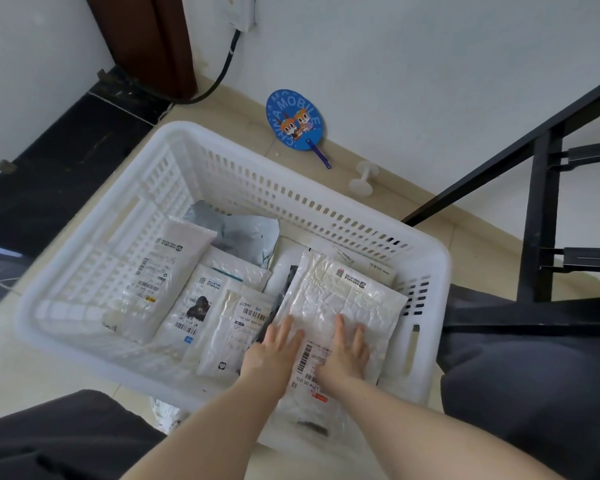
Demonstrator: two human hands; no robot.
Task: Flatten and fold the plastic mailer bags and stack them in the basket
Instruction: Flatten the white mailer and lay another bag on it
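Floor-set basket (174, 140): both hands' palms hide white mailer's (343, 299) label.

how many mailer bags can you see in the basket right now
6, maybe more hidden beneath: a white one under both hands, one beside the left hand, one mid-basket, one at left, a grey one at back, and one by the right wall.
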